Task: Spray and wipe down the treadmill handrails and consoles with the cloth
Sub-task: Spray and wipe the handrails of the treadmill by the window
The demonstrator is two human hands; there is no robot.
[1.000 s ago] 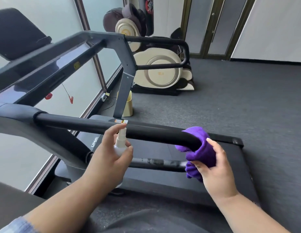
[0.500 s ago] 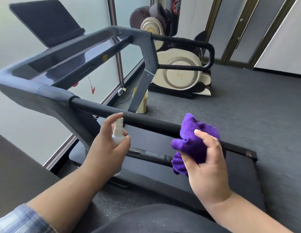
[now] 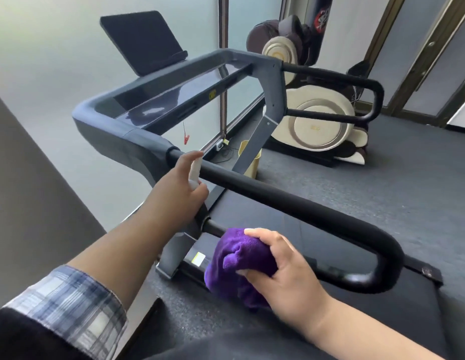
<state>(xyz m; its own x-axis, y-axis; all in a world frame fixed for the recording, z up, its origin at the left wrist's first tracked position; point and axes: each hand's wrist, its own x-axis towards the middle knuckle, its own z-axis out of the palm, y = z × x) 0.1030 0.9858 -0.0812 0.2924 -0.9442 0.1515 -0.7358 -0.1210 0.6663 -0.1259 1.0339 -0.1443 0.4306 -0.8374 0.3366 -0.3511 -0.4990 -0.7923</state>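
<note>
My left hand point(image 3: 178, 193) is wrapped around a small white spray bottle point(image 3: 194, 170), thumb and lower fingers curled about its body and my forefinger resting on top of the nozzle, which sits just beside the near handrail point(image 3: 286, 201) close to where it joins the grey frame. That handrail is a thick, matte black padded tube running away from the console toward me, bending round in a rounded loop at its near end and returning as a thinner, glossier black bar underneath. My right hand point(image 3: 286, 279) grips the cloth point(image 3: 236, 266), a deep purple, fluffy microfibre bunched into a lump, my fingers curled over its top and my thumb tucked in below; the cloth is pressed around that lower bar near its inner end, by the upright. The console point(image 3: 161, 100) is a dark grey frame with a shiny dark panel, and a black tablet-like screen point(image 3: 143, 41) stands tilted on top of it. The far handrail point(image 3: 356, 81) shows the same black looped shape. My left sleeve point(image 3: 78, 307) is a blue-grey plaid, pushed up my forearm.
</note>
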